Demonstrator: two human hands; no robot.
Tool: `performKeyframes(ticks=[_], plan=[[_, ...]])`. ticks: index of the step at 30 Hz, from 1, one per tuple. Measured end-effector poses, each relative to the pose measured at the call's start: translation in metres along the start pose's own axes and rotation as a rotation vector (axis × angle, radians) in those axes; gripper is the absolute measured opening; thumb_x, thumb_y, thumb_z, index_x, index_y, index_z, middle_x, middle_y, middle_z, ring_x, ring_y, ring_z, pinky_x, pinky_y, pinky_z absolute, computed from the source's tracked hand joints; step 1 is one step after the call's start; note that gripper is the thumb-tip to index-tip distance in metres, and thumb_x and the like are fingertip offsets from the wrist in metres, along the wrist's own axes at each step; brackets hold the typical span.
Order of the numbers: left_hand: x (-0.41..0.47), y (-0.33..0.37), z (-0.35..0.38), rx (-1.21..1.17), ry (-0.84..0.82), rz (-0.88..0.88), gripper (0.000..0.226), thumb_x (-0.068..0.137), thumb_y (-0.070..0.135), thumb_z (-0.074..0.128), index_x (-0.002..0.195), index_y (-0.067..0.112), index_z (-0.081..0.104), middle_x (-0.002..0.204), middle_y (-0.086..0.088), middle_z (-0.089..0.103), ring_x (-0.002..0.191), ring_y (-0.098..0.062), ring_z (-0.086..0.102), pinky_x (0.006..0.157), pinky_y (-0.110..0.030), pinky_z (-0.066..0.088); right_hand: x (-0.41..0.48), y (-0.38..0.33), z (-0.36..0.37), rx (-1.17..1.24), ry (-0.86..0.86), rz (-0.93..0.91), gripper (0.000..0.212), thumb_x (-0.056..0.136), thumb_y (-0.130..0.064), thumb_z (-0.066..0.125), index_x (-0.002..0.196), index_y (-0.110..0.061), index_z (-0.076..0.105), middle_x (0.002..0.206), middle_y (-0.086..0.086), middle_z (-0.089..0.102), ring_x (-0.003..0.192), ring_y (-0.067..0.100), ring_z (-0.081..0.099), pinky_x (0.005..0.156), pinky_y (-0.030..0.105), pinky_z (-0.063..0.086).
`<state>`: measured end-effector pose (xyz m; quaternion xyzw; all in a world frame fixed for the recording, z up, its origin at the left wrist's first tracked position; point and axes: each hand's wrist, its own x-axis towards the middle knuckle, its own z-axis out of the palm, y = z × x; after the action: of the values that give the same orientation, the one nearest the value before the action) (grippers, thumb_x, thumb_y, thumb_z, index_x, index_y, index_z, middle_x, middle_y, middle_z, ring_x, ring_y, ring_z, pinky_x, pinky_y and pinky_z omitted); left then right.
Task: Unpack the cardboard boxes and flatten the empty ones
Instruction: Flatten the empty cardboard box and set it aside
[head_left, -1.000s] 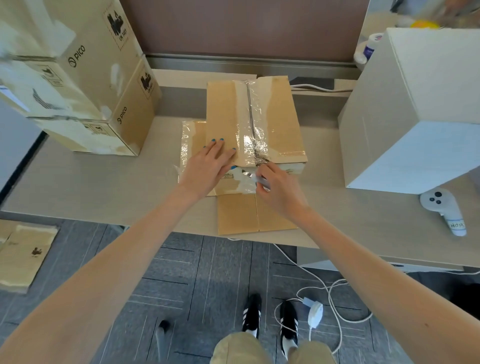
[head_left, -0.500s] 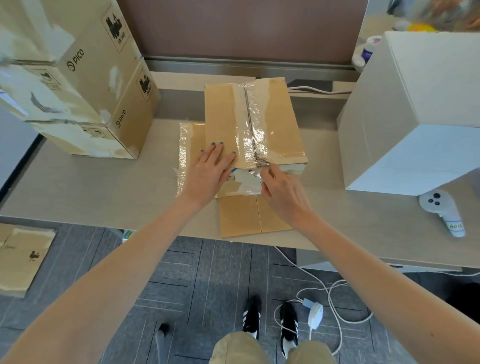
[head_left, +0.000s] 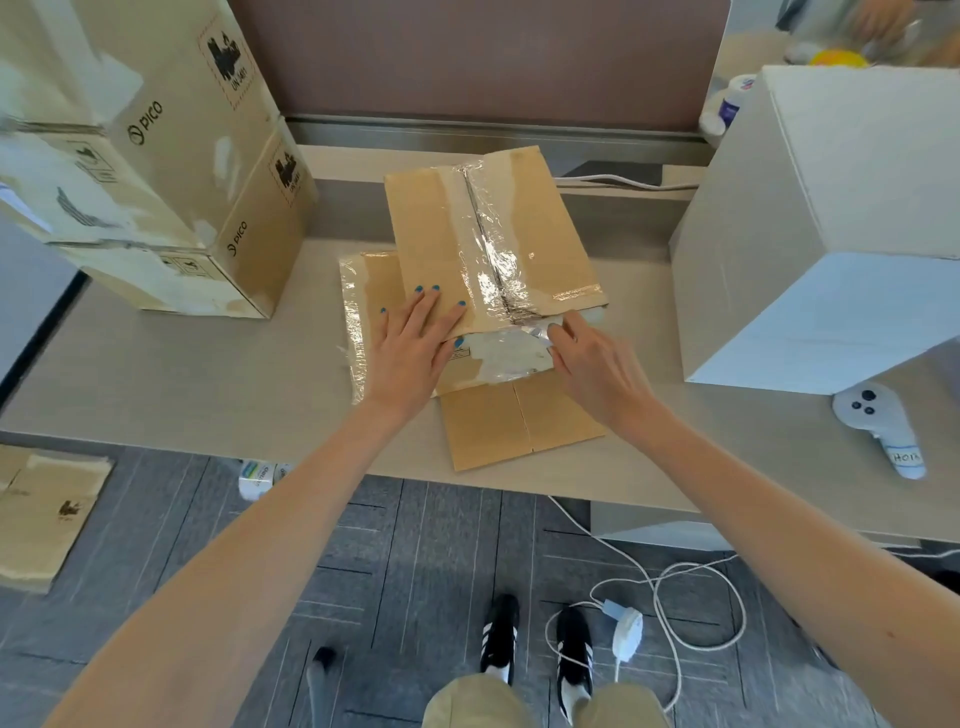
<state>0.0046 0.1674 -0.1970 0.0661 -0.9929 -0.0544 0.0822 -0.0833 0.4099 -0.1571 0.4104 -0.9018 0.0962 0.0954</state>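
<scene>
A single wide-angle view is taken from head height, tilted forward and down; the desk (head_left: 156, 374) is seen close, the floor (head_left: 415, 571) below.

A low brown cardboard box (head_left: 431, 228) lies skewed in the middle of the worktop (head_left: 156, 374), its top seam sealed with crinkled clear tape (head_left: 488, 244) that is torn loose at the near end. It rests on a flat brown cardboard sheet (head_left: 519, 421) that reaches the worktop's near edge. Two closed, scuffed PICO boxes (head_left: 171, 130) stand stacked at the left rear, a large closed pale box (head_left: 831, 182) stands at the right, and a flattened piece (head_left: 41, 514) lies on the floor at the left.
</scene>
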Motion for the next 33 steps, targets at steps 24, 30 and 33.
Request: performKeyframes(ticks=[24, 30, 33], plan=[[0.018, 0.041, -0.029, -0.118, -0.041, -0.259, 0.033, 0.104, 0.033, 0.038, 0.134, 0.026, 0.047, 0.157, -0.002, 0.030, 0.147, -0.021, 0.022, 0.118, -0.051, 0.012, 0.043, 0.017, -0.011, 0.206, -0.118, 0.060, 0.017, 0.098, -0.015, 0.044, 0.113, -0.008, 0.049, 0.114, 0.005, 0.050, 0.075, 0.035, 0.058, 0.065, 0.042, 0.049], [0.061, 0.027, -0.027, -0.131, -0.053, -0.263, 0.038, 0.100, 0.028, 0.044, 0.138, 0.024, 0.044, 0.160, -0.002, 0.026, 0.149, -0.023, 0.018, 0.120, -0.051, 0.012, 0.091, 0.020, 0.003, 0.239, -0.147, 0.108, 0.021, 0.096, -0.018, 0.049, 0.116, -0.010, 0.050, 0.118, 0.004, 0.049, 0.081, 0.032, 0.059, 0.068, 0.040, 0.049], [0.090, 0.012, -0.025, -0.126, -0.038, -0.237, 0.035, 0.100, 0.027, 0.044, 0.134, 0.021, 0.046, 0.158, -0.004, 0.028, 0.147, -0.026, 0.022, 0.119, -0.051, 0.012, 0.120, 0.024, 0.014, 0.263, -0.114, 0.123, 0.019, 0.096, -0.019, 0.050, 0.113, -0.011, 0.051, 0.115, 0.003, 0.050, 0.080, 0.031, 0.059, 0.067, 0.039, 0.048]])
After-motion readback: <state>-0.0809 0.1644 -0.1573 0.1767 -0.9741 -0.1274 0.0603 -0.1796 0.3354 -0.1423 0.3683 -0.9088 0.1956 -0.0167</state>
